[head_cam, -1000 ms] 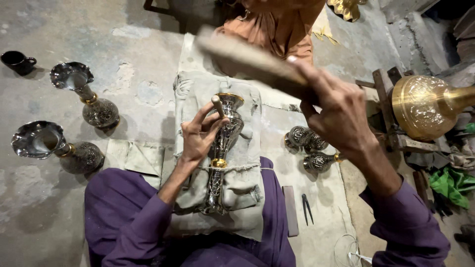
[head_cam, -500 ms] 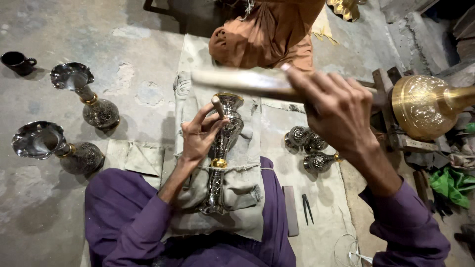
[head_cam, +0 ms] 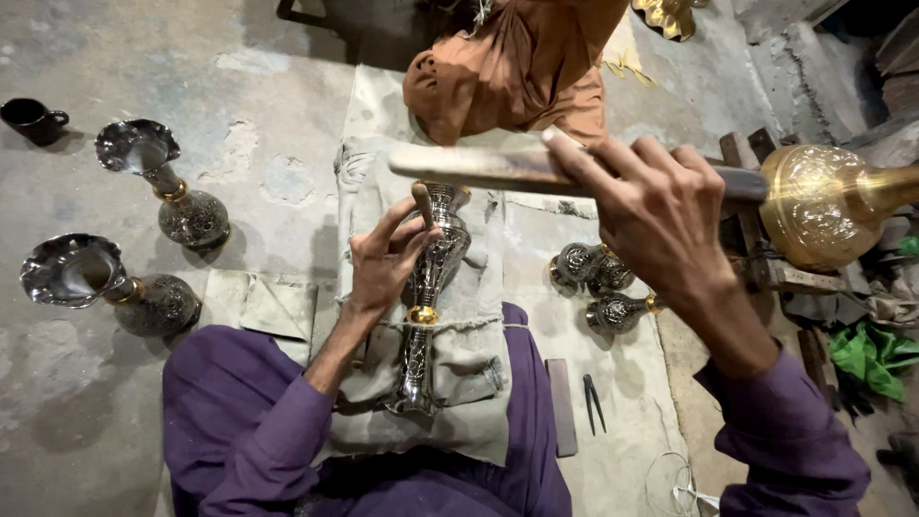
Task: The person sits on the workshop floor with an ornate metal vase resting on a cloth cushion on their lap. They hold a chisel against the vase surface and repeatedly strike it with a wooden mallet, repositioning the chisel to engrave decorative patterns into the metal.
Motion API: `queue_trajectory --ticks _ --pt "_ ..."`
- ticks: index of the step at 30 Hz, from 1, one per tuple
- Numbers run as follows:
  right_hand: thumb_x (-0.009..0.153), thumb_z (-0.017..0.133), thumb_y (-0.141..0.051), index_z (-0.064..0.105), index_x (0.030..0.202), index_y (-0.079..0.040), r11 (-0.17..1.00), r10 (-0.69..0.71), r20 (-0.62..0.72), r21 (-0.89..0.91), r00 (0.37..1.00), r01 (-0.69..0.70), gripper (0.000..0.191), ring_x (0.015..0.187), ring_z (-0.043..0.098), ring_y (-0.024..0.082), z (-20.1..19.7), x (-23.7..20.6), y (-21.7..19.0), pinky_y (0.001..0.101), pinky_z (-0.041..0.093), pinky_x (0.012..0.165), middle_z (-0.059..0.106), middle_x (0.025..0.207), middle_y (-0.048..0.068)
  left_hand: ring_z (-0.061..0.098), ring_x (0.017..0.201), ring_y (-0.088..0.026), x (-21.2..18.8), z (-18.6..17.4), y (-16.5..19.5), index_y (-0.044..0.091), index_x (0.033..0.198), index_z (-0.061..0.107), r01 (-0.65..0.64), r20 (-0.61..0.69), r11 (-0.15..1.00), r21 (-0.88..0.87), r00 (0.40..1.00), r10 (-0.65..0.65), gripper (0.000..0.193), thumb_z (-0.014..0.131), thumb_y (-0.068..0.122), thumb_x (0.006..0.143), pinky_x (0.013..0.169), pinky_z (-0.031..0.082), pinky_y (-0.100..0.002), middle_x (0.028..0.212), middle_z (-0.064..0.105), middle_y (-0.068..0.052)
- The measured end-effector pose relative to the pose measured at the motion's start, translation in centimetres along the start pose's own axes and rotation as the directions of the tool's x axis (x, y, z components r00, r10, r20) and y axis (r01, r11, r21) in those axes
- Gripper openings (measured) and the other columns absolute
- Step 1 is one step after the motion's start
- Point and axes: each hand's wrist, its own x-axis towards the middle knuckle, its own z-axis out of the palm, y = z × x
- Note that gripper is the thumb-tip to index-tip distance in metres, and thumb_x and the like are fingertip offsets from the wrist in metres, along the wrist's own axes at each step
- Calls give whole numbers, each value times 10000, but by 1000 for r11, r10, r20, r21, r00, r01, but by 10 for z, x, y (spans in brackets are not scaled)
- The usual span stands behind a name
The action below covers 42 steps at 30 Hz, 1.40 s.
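Engraving step: your left hand [head_cam: 383,268] pins a small punch [head_cam: 422,203] against the silver vase [head_cam: 431,287] lying on the cloth across your lap — your right hand [head_cam: 661,215] grips the raised wooden mallet [head_cam: 498,168]. The strike likely calls for a square hit on the punch head.

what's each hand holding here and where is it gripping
The left hand holds a thin punch near its lower end, tip against the metal vase on the lap. The right hand grips a wooden stick around its middle.
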Motion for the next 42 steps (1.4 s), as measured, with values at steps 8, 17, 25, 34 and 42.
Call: queue_trajectory --ticks 8,17,25,34,42 --pt "993 652 -143 554 1506 -284 999 12 -4 47 1000 -12 541 840 722 196 9 -4 1 354 580 643 758 1190 57 799 842 -123 4 0 -3 179 1400 583 29 33 1000 13 999 -29 500 766 163 935 656 662 -258 1050 804 -78" --pt "1041 633 -158 535 1536 -250 981 99 55 165 994 -107 513 795 709 187 4 -2 1 335 569 635 759 1098 52 792 964 -169 1 -3 -3 149 1430 569 18 58 998 -57 998 -15 510 752 126 955 799 673 -287 1101 784 -108" --pt "970 642 -116 508 1579 -167 930 89 -89 365 992 -50 625 859 675 179 5 -3 -3 321 559 717 720 1179 99 783 987 -171 3 -4 -3 123 1442 566 2 70 992 -123 998 7 535 763 103 944 849 673 -292 1132 777 -128" --pt "992 641 -158 549 1530 -179 954 93 58 281 994 -106 546 772 670 168 5 -6 -4 291 510 565 741 1087 79 783 989 -163 5 -6 -1 125 1439 570 -4 84 996 -88 996 11 541 773 90 939 831 672 -286 1117 784 -121" --pt "978 630 -131 506 1498 -301 992 76 53 93 996 -80 562 752 675 161 9 -9 -3 324 551 644 752 1027 45 783 986 -164 7 -6 1 121 1430 568 -29 89 997 -74 995 35 543 777 69 931 807 677 -284 1129 777 -129"
